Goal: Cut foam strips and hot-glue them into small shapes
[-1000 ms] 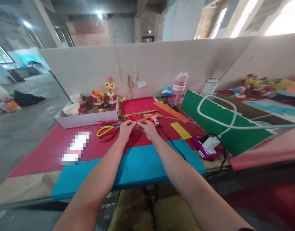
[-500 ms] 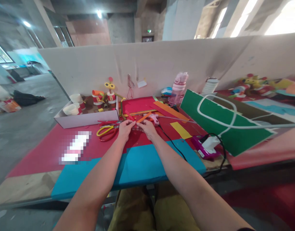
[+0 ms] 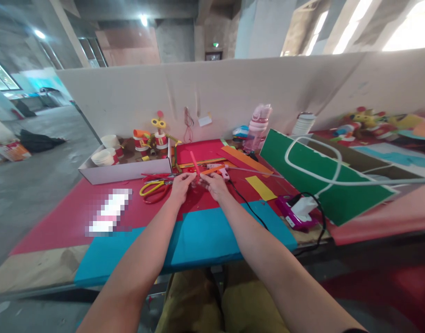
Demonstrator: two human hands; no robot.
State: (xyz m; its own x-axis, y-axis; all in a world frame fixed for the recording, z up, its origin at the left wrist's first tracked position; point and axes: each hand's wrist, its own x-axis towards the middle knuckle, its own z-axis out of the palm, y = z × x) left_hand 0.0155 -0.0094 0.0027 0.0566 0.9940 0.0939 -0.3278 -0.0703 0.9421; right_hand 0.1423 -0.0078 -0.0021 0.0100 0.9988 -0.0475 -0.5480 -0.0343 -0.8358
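My left hand (image 3: 180, 187) is closed in a pinch at the lower end of a red paper strip (image 3: 194, 161), which points up and away. Close beside it, my right hand (image 3: 215, 186) pinches an orange paper strip (image 3: 212, 169) that slants to the right. The two strips meet between my fingertips; whether they are stuck together I cannot tell. Just beyond my right hand lies a pink glue gun (image 3: 224, 173), partly covered by the orange strip. To the left of my left hand rest pliers with yellow handles (image 3: 151, 188) and a red-handled tool (image 3: 157, 195).
A white box (image 3: 129, 171) at the back left holds paper cups and cup figures. Blue paper (image 3: 205, 236) covers the front edge. On the right are a yellow paper piece (image 3: 261, 187), a purple power strip (image 3: 297, 216) and a green board (image 3: 312, 180). A pink bottle (image 3: 258, 127) stands behind.
The red strip has swung from leaning left to standing more upright. The orange strip has tipped lower toward the right. Both hands stay in nearly the same place.
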